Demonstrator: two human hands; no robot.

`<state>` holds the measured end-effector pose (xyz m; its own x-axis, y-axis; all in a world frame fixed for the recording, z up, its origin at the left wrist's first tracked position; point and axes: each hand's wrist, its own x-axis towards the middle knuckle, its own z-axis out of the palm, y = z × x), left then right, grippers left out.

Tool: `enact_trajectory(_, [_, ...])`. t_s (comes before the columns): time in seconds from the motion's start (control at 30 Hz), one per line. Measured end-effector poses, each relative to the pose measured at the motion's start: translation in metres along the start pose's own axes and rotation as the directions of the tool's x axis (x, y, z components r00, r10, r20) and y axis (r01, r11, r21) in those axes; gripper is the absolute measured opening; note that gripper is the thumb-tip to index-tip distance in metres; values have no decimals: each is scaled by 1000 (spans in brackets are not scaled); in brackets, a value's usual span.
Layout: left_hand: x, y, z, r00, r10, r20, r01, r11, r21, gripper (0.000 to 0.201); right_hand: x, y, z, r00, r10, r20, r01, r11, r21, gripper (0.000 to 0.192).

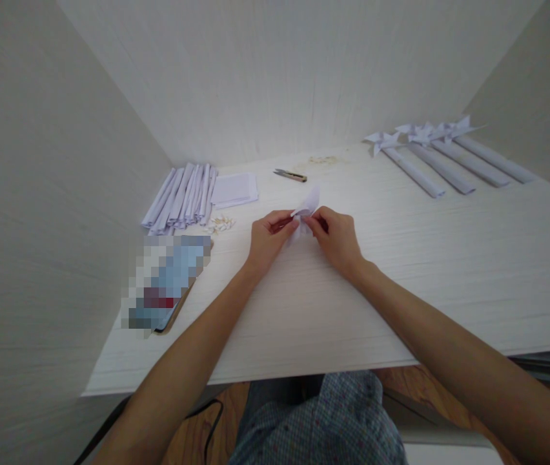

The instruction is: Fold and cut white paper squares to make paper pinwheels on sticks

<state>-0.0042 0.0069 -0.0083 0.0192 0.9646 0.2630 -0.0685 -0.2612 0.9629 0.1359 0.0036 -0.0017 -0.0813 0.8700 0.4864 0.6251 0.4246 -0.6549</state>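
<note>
We pinch a small folded paper (305, 208) between our left hand (268, 240) and right hand (337, 240), both grasping it, scissors (290, 174) lying farther off

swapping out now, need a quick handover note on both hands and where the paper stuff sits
Left hand and right hand: both pinch one small folded white paper piece above the table.
Done: four paper pinwheels on rolled sticks, far right.
Left: bundle of rolled paper sticks, far left, with a stack of paper squares beside it.
Snips lie at the back; phone at left.
</note>
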Motion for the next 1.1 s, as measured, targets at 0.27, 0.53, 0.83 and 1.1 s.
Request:
enact_trajectory(0.27, [-1, 3, 0, 999, 9, 34, -10, 999, 31, 19, 0, 3, 2, 999, -31, -12, 32, 997, 73, 19])
enact_trajectory(0.53, [0, 2, 1, 1000, -9, 20, 8, 1000, 28, 15, 0, 0, -1, 1000, 13, 22, -13, 1000, -16, 28])
enact_trajectory(0.83, [-2, 5, 1, 999, -26, 27, 25, 999, 27, 17, 0, 3, 2, 999, -34, 13, 33, 996, 84, 14])
enact_trajectory(1.1, [1, 2, 1, 994, -63, -92, 63, 998, -1, 16, 0, 0, 0, 990, -142, 8, 138, 971, 197, 6])
